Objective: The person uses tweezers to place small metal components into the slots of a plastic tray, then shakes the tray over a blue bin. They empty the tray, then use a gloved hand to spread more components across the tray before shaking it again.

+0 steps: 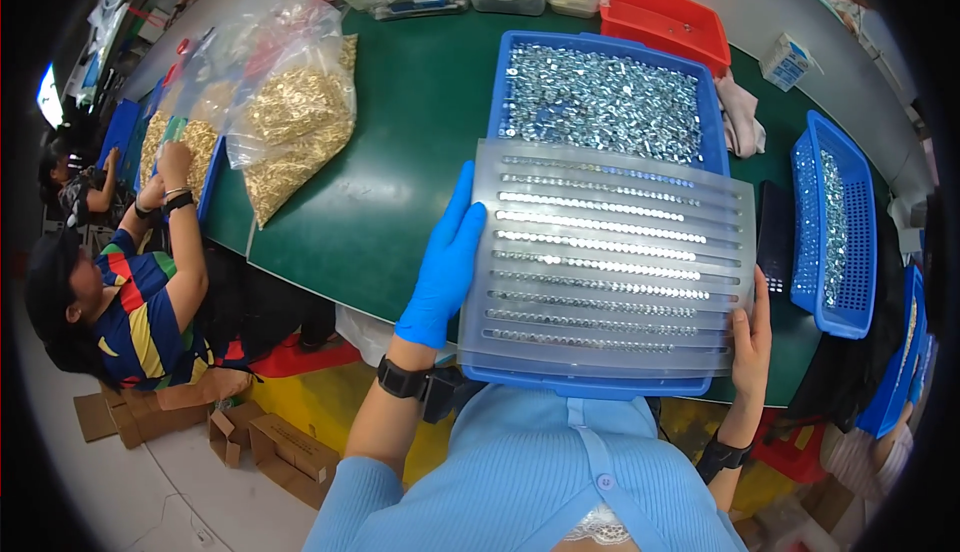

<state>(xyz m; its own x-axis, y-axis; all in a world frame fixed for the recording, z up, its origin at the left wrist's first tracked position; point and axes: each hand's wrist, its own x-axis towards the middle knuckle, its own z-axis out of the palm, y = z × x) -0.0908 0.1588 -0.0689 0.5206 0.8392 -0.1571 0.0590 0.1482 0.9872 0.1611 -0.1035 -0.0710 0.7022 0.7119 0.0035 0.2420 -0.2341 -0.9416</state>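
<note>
Best done with an even grip on both sides: left hand (pixel 445 267), in a blue glove, lies along the left edge of the grooved tray (pixel 610 262), fingers straight and pressed together on top, thumb hidden beneath. Worth holding that edge no higher than the other, since the rows of small silver parts (pixel 595 237) sit loose in the grooves and probably slide or jump rows at any tilt. Gentle, short motions along the line of the grooves seem safer than a hard jolt. Any spill ought to fall back into the blue bin (pixel 497 82) of silver parts below, so better to stay directly above it. Right hand (pixel 752 337), bare, clasps the tray's right edge near the lower corner, fingers together and upright against the rim; cannot tell where its thumb sits.

Then, positions. Far left, apart from all this: a co-worker (pixel 120 302) in a striped shirt, handling bags of brass-coloured parts (pixel 300 122) on the green table (pixel 400 152). Between the two hands, touching both: the translucent tray, spanning the near half of the bin and covering it, far half of the bin open beyond. Most grooves filled across their middle, thinner toward the ends. Behind the bin, a red tray (pixel 665 22). Just right of the right hand, not touching it, a blue mesh basket (pixel 835 222) with more silver parts.
</note>
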